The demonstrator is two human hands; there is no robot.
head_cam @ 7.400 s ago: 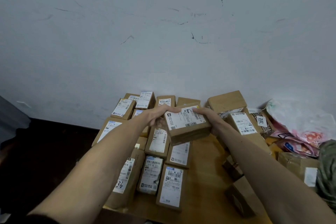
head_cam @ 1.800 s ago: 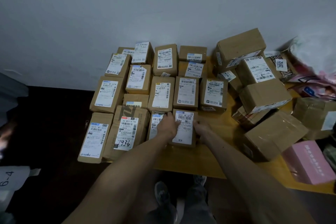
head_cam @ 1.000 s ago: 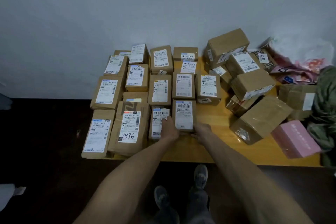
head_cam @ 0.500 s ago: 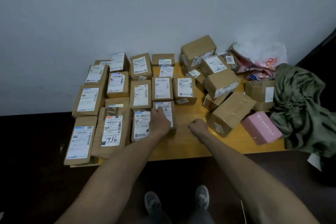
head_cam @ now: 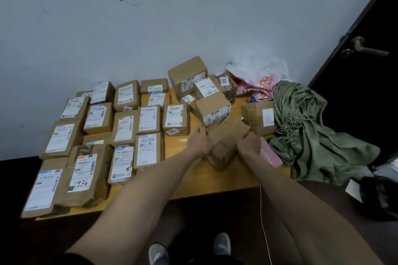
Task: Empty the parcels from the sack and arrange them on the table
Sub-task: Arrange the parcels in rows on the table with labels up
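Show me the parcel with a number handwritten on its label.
The big crumpled parcel second from left in the front row: 7936 is scrawled on its label; others show only print.

Looks like a parcel sorting room: labelled parcels (head_cam: 148,118) rowed on a wooden bench (head_cam: 215,180), a green sack (head_cam: 312,135), scuffed bare wall (head_cam: 150,17), dark door (head_cam: 366,71).

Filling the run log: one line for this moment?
left hand, right hand grip brown box | place: table, right side | green sack: slumped right

Handwritten "7936" on the label (head_cam: 81,173) of a front parcel (head_cam: 94,194); "2012" on a back sticker (head_cam: 224,80); "1001" on a small tag (head_cam: 173,131).
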